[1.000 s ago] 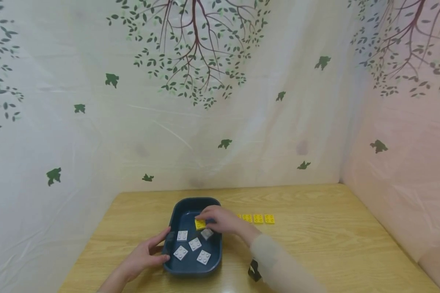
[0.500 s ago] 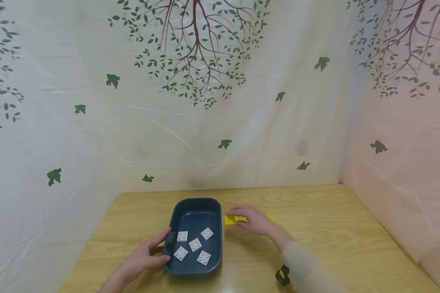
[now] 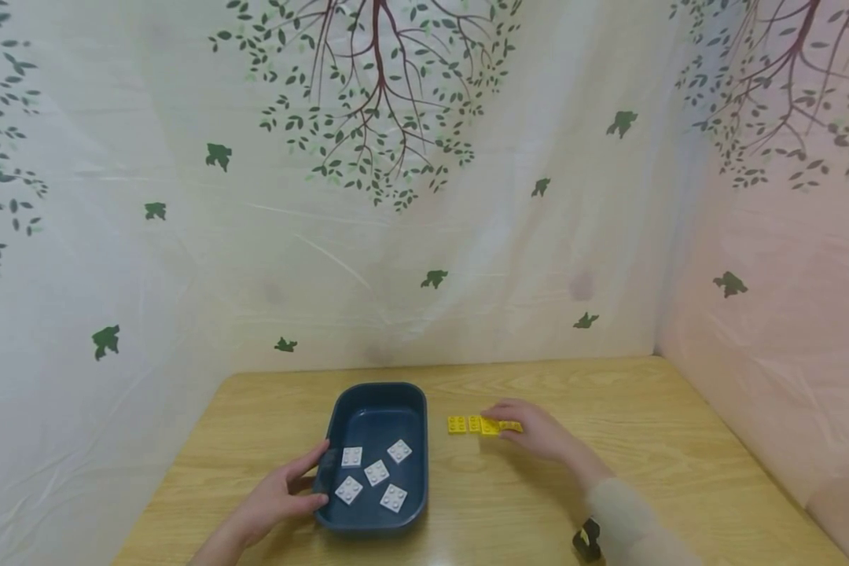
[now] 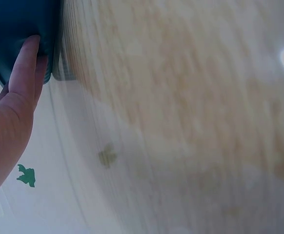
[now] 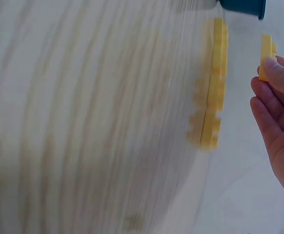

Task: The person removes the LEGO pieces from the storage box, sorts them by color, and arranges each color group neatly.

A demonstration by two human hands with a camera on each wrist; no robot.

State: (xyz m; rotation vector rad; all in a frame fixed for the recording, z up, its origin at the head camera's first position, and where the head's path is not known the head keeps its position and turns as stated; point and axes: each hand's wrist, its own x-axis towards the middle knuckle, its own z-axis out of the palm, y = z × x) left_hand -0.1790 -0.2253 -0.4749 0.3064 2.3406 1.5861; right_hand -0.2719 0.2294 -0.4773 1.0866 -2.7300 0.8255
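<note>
My left hand [image 3: 272, 499] grips the left side of a dark blue tray [image 3: 378, 401], with thumb at the rim and fingers along the outer wall in the left wrist view. In the tray lie several white 2x2 toy bricks [image 3: 376, 472], studs up, apart from each other. My right hand [image 3: 534, 428] pinches a yellow toy brick [image 5: 266, 57] between thumb and fingers, to the right of the tray. Right by it runs a row of yellow bricks [image 5: 216, 92] on the table; in the head view the held brick overlaps the row and the hand hides part of it.
The wooden table [image 3: 679, 464] reaches back to a white wall sheet [image 3: 311, 299] printed with branches and green birds. A pinkish sheet [image 3: 785, 354] hangs along the right side. A black wrist device [image 3: 587, 541] shows at the right sleeve.
My right hand has moved from over the tray to the right with the yellow brick, and is now over the yellow row. The left hand, tray and white bricks have stayed put.
</note>
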